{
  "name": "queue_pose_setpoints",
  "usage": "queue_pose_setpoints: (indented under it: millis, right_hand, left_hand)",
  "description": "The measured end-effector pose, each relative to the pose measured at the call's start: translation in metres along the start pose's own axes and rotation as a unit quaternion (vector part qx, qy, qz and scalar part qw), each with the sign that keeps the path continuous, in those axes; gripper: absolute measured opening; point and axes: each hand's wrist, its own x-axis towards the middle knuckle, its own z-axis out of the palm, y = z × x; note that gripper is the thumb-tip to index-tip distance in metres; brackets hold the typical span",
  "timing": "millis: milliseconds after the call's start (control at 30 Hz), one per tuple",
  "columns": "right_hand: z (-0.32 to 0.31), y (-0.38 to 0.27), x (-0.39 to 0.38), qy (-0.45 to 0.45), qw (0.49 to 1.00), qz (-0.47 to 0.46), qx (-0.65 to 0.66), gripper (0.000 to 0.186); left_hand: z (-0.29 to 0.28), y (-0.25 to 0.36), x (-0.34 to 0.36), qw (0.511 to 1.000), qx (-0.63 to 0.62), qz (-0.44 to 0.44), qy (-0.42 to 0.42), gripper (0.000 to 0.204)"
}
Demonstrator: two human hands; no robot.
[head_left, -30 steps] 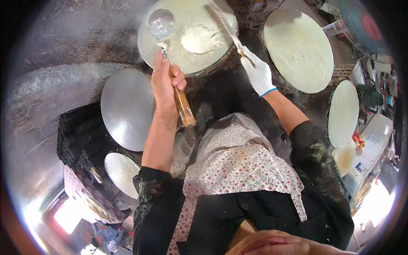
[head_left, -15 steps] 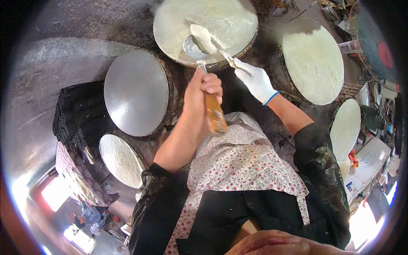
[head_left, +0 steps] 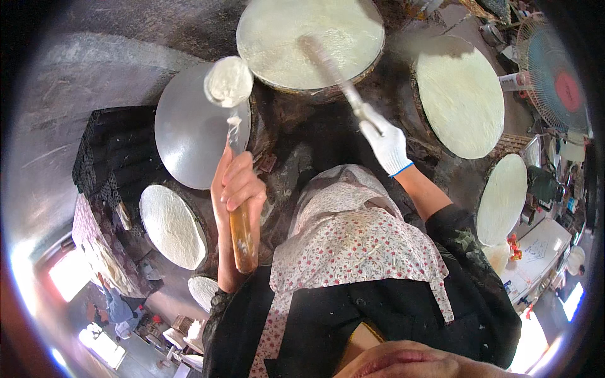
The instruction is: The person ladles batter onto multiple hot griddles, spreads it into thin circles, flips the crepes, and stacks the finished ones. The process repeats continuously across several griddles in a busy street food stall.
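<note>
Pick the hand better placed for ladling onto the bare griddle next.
Left hand, probably: its loaded ladle is nearer the bare griddle; right hand holds a long tool over a coated griddle.

smooth glossy metal griddle (head_left: 186, 145), wooden ladle handle (head_left: 242, 236), knitted glove (head_left: 387, 146), cloth apron (head_left: 365, 246)

The person's left hand (head_left: 238, 183) is bare, its fingers curled shut in a grip, knuckles in plain sight to me. Behind it the left forearm (head_left: 225, 246), bare too, runs nearly straight back to a dark sleeve (head_left: 217, 309). The right hand (head_left: 386, 140) wears a white glove with a blue edge at the wrist and is closed as well, reaching further forward. The right forearm (head_left: 427, 193) slants inward from the right side, bare between cuff and sleeve. Both hands are well apart.
</note>
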Motion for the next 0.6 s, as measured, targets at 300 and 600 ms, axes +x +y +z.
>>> queue_pose_setpoints:
  millis: [300, 600]
  right_hand:
    - [0.027, -0.074, -0.036, -0.109, 0.984, 0.139, 0.025, 0.051]
    - [0.057, -0.074, 0.013, -0.071, 0.803, 0.36, 0.469, 0.043]
  left_hand:
    - [-0.007, 0.066, -0.064, 0.998, -0.007, 0.067, -0.02, 0.033]
    - [0.001, 0.127, -0.089, 0.998, 0.062, 0.015, -0.011, 0.03]
